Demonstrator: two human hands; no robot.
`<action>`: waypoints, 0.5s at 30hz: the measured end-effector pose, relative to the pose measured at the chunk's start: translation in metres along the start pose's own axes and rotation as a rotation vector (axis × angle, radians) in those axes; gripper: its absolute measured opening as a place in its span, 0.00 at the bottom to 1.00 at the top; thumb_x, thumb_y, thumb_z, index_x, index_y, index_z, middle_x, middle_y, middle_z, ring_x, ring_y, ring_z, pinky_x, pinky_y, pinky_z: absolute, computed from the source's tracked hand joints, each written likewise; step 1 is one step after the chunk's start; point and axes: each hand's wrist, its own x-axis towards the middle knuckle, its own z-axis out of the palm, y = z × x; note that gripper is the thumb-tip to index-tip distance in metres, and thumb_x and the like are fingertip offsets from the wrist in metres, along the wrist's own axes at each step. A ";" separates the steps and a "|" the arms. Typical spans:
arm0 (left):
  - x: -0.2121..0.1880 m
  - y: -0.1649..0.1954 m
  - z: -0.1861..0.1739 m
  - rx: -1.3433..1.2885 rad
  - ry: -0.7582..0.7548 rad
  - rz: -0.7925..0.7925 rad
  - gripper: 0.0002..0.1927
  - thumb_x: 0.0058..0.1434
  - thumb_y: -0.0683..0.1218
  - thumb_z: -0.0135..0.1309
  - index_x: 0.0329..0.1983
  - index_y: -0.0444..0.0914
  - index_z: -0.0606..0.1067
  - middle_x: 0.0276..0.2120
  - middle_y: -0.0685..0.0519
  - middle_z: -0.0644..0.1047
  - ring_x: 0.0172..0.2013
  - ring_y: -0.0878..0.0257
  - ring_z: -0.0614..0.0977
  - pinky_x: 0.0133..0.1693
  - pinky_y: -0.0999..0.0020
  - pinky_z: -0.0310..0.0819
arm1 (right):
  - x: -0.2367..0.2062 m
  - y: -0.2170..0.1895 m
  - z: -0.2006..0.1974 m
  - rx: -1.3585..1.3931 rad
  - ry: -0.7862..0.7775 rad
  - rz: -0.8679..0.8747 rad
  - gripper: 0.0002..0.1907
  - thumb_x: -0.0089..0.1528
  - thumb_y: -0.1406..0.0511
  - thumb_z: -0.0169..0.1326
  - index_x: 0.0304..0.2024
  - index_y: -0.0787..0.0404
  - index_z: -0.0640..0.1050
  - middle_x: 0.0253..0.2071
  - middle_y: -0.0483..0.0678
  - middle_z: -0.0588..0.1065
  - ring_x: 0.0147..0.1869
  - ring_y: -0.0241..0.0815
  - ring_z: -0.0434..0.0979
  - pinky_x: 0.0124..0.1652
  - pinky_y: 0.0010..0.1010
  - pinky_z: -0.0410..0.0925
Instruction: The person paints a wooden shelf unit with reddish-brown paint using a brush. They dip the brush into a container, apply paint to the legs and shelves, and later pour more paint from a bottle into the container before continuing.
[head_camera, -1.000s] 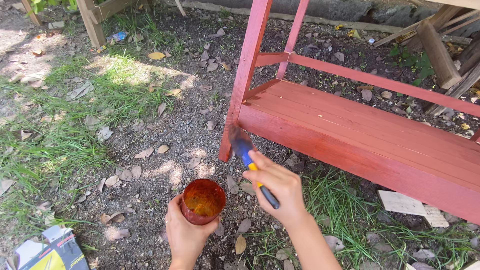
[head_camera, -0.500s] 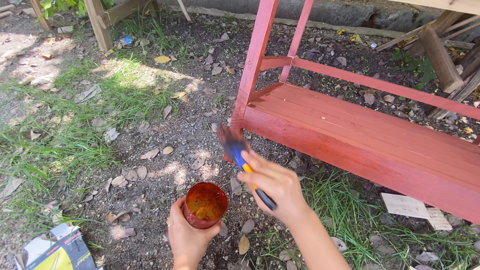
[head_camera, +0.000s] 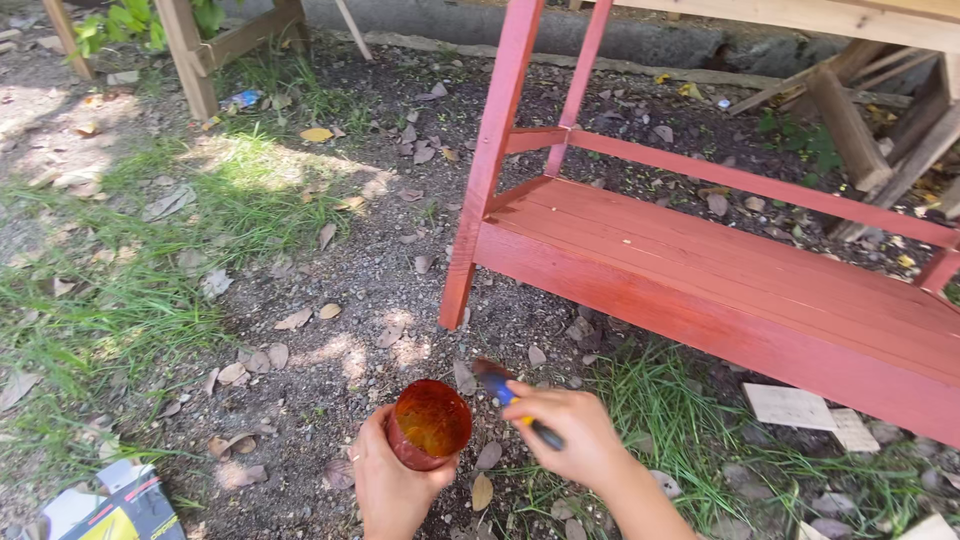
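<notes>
Left hand (head_camera: 385, 490): wrapped around a round, paint-stained red-brown cup (head_camera: 428, 424), held upright over the gravel.
Right hand (head_camera: 575, 440): closed on a blue-and-yellow-handled paintbrush (head_camera: 508, 393), its bristles just right of the cup's rim.
Beyond: red-painted wooden bench frame (head_camera: 700, 270), well apart from both.

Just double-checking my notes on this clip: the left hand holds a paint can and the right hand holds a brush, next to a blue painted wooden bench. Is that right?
Not quite: the bench is painted red, not blue, as the head view shows. The rest stands: the left hand holds the paint can and the right hand holds the brush, next to the wooden bench.
</notes>
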 end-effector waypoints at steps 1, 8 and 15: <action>-0.001 0.005 0.003 -0.005 -0.051 0.006 0.56 0.23 0.49 0.78 0.61 0.39 0.68 0.48 0.46 0.75 0.52 0.48 0.76 0.55 0.53 0.69 | -0.015 0.001 -0.008 0.110 0.150 0.015 0.09 0.56 0.71 0.64 0.38 0.56 0.84 0.43 0.50 0.85 0.52 0.44 0.87 0.39 0.29 0.78; -0.019 0.054 0.041 -0.107 -0.219 0.294 0.55 0.21 0.48 0.77 0.58 0.41 0.68 0.50 0.47 0.75 0.53 0.46 0.73 0.60 0.44 0.59 | -0.107 0.002 -0.041 0.634 0.625 0.696 0.07 0.55 0.72 0.62 0.35 0.67 0.86 0.40 0.55 0.87 0.33 0.40 0.84 0.33 0.32 0.77; -0.075 0.095 0.088 -0.273 -0.304 0.675 0.53 0.23 0.50 0.79 0.56 0.39 0.68 0.54 0.46 0.75 0.60 0.45 0.72 0.61 0.32 0.49 | -0.116 -0.015 -0.031 0.264 0.371 0.664 0.07 0.54 0.71 0.64 0.36 0.64 0.86 0.35 0.49 0.85 0.39 0.35 0.86 0.45 0.29 0.77</action>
